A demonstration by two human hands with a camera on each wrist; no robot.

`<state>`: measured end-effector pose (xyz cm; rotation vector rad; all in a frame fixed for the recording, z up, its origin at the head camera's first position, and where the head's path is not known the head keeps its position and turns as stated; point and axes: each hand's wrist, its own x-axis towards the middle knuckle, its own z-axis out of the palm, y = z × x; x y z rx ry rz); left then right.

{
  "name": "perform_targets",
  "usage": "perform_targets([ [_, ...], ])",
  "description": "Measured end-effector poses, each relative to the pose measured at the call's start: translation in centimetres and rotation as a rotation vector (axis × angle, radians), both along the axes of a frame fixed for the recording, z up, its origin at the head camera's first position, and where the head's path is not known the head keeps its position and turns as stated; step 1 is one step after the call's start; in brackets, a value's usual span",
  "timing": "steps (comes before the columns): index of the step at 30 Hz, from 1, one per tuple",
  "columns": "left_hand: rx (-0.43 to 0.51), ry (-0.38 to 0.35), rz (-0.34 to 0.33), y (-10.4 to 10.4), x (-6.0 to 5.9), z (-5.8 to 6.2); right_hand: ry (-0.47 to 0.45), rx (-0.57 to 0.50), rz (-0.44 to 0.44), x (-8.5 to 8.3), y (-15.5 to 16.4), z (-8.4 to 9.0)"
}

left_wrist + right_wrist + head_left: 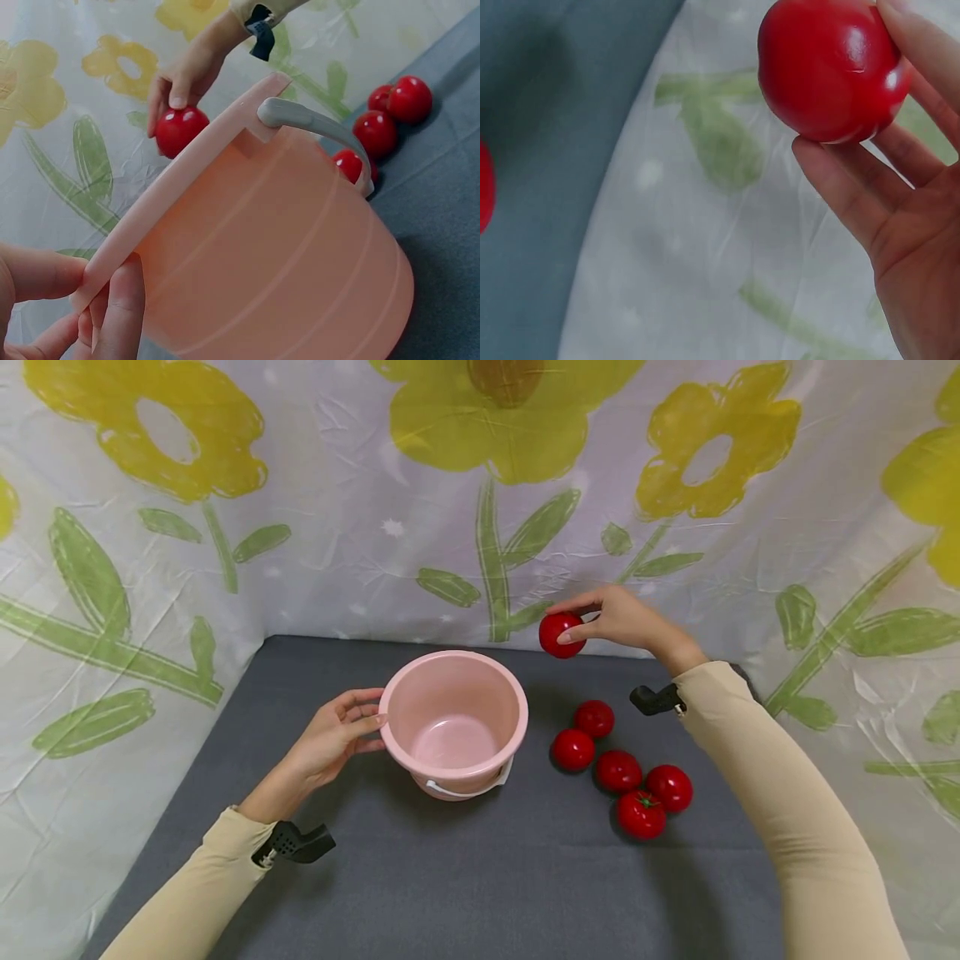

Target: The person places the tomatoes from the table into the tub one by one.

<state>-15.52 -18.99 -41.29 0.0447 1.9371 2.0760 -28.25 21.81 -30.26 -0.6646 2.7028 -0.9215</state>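
Right hand (pixel 626 620) pinching red tomato (pixel 561 635) aloft, behind and right of pink bucket (pixel 454 721). Left hand (pixel 335 739) fingers curled on bucket rim. Tomato glossy, smooth, probably light and slippery; best pinched across widest part. Five tomatoes (pixel 619 772) on grey mat.

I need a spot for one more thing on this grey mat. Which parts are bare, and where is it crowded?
Bare: the wide near strip of the grey mat in front of the pink bucket, between the two sleeves, and the far left corner behind the left hand. Crowded: right of the bucket, where five tomatoes lie close together below the right hand, which holds a sixth.
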Motion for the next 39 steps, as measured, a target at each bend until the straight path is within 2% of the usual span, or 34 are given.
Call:
perform_targets([
  [9,0.017,0.005,0.0,0.1,0.0,0.1,-0.021,-0.058,0.113,0.3,-3.7,0.9],
  [15,0.025,0.006,-0.002,0.0,0.0,0.3,0.017,-0.041,0.181,0.2,-5.8,0.8],
  [22,0.018,-0.002,0.005,-0.2,-0.1,0.3,-0.044,-0.076,0.248,0.2,-8.5,0.7],
  [27,0.014,-0.005,0.006,-0.2,-0.1,0.3,-0.037,-0.072,0.331,0.4,-10.6,0.7],
  [32,0.002,-0.003,0.007,-0.2,0.0,0.3,-0.034,-0.069,0.399,0.5,-12.4,0.5],
  [39,-0.003,-0.009,0.005,-0.2,0.0,0.4,-0.081,-0.062,0.473,0.4,-14.5,-0.4],
])
